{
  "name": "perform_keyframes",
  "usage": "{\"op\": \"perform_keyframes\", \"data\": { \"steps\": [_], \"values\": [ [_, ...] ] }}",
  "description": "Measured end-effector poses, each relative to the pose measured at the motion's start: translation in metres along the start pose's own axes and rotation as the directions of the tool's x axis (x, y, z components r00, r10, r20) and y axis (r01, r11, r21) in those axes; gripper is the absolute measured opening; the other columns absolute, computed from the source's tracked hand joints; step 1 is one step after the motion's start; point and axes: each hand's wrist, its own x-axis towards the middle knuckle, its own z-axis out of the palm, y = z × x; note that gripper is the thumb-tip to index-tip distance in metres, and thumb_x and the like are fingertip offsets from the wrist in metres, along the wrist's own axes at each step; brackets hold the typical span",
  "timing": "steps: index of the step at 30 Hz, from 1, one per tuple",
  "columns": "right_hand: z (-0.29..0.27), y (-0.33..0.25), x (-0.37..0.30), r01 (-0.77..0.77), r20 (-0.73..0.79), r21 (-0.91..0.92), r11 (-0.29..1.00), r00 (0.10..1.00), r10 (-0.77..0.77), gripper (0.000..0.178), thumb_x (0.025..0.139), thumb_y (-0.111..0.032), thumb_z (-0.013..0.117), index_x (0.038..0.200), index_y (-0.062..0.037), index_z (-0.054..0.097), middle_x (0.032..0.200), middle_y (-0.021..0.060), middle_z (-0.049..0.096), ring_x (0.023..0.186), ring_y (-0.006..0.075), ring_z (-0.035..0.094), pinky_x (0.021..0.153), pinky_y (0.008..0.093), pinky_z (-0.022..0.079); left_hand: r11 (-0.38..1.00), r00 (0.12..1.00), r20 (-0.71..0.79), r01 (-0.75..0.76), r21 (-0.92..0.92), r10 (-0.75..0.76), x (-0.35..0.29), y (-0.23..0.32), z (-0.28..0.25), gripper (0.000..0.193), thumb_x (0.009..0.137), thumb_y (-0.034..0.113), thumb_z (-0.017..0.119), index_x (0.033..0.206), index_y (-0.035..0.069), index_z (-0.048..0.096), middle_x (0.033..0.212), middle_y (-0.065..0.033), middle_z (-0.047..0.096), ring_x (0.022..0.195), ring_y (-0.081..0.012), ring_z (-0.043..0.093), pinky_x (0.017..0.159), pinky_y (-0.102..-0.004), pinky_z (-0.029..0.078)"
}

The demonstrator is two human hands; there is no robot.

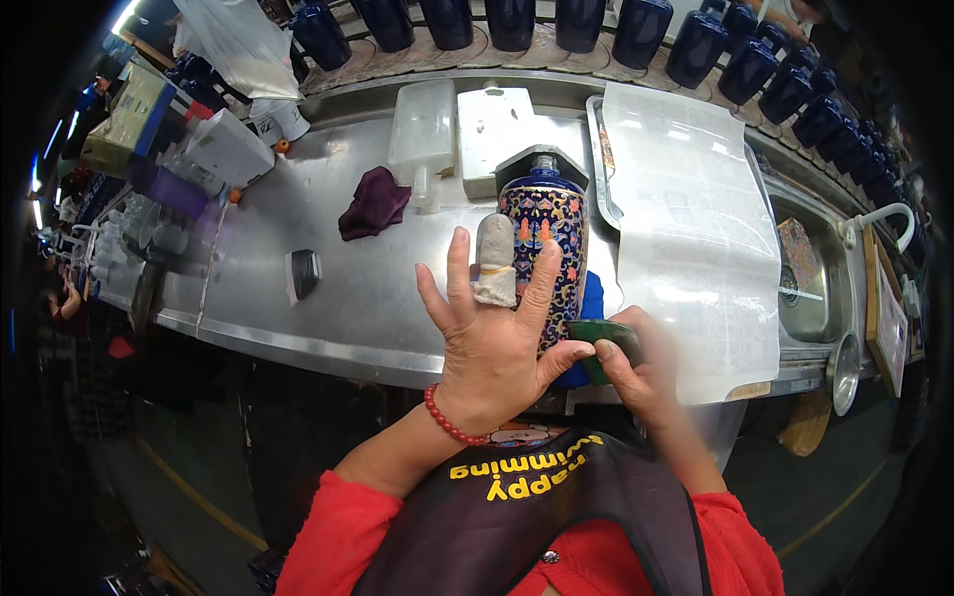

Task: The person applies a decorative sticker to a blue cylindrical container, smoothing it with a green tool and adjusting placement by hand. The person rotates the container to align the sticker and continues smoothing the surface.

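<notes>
A dark blue bottle (544, 223) with a gold and coloured floral pattern lies on the bench, its neck pointing away from me, against a dark angular holder (527, 157). Over it my left hand (492, 353) is spread open, fingers stretched along the bottle's side. A grey cloth cover (495, 253), tied with a band, wraps one of its fingers. My right hand (644, 370), partly blurred, pinches a dark green flat piece (593, 336) beside the bottle's near end. The left thumb reaches to the green piece's edge. Blue cloth (594, 296) shows beside the bottle.
A purple cloth (376, 204) and a small black-and-white object (303, 275) lie at left. Behind are a clear plastic box (422, 129) and a white block (494, 119). White sheeting (691, 238) covers the right side, before a sink (810, 273). Several blue bottles (641, 32) line the back.
</notes>
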Motion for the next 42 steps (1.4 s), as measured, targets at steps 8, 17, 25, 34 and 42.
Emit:
{"op": "perform_keyframes", "data": {
  "steps": [8, 17, 25, 34, 42],
  "values": [
    [0.0, 0.002, 0.001, 0.057, -0.011, -0.043, 0.997, 0.998, -0.058, 0.018, 0.091, -0.01, 0.073, 0.103, 0.0005, 0.065, 0.089, 0.0108, 0.065, 0.077, 0.0196, 0.063, 0.07, 0.0305, 0.05, 1.0, 0.999, 0.013, -0.03, -0.009, 0.03, 0.015, 0.0, 0.0, 0.088, 0.096, 0.074, 0.044, 0.159, 0.012, 0.041, 0.156, -0.032, 0.04, 0.149, -0.0567, 0.012, 0.109, -0.0796, 0.0],
    [0.002, 0.003, 0.0, 0.078, -0.025, -0.04, 0.996, 0.997, -0.079, 0.018, 0.09, -0.009, 0.073, 0.103, 0.0005, 0.065, 0.088, 0.0113, 0.065, 0.076, 0.0198, 0.063, 0.069, 0.0304, 0.05, 0.999, 1.0, 0.004, -0.002, -0.035, 0.002, 0.017, -0.005, -0.003, 0.089, 0.096, 0.072, 0.044, 0.159, 0.01, 0.04, 0.152, -0.0335, 0.044, 0.148, -0.0584, 0.012, 0.109, -0.0803, 0.004],
    [0.002, 0.001, 0.001, 0.042, -0.023, -0.007, 0.999, 0.999, -0.042, 0.015, 0.09, -0.008, 0.072, 0.1, -0.0003, 0.066, 0.088, 0.0108, 0.065, 0.077, 0.0197, 0.064, 0.07, 0.0301, 0.05, 1.0, 1.0, 0.006, -0.025, 0.003, 0.025, 0.031, 0.003, 0.0, 0.093, 0.097, 0.068, 0.048, 0.157, -0.002, 0.038, 0.118, -0.036, 0.064, 0.148, -0.0587, 0.011, 0.109, -0.081, 0.003],
    [0.003, 0.001, 0.001, 0.05, -0.029, -0.009, 0.999, 0.998, -0.05, 0.016, 0.089, -0.008, 0.072, 0.102, -0.0008, 0.066, 0.088, 0.0106, 0.065, 0.077, 0.0205, 0.064, 0.07, 0.0303, 0.05, 1.0, 0.997, -0.074, -0.004, -0.007, 0.004, 0.031, 0.0, 0.0, 0.092, 0.096, 0.069, 0.048, 0.156, 0.0, 0.04, 0.131, -0.037, 0.059, 0.147, -0.0609, 0.013, 0.109, -0.0807, 0.004],
    [-0.001, 0.0, 0.0, 0.055, 0.057, -0.014, 0.998, 0.997, -0.054, 0.015, 0.098, -0.009, 0.066, 0.11, -0.0027, 0.059, 0.094, 0.0034, 0.057, 0.083, 0.0115, 0.055, 0.075, 0.0269, 0.045, 1.0, 0.999, -0.031, -0.017, -0.011, 0.016, 0.037, 0.005, 0.001, 0.089, 0.096, 0.067, 0.051, 0.156, 0.003, 0.042, 0.121, -0.0392, 0.061, 0.147, -0.0624, 0.013, 0.109, -0.0809, 0.005]
  ]
}}
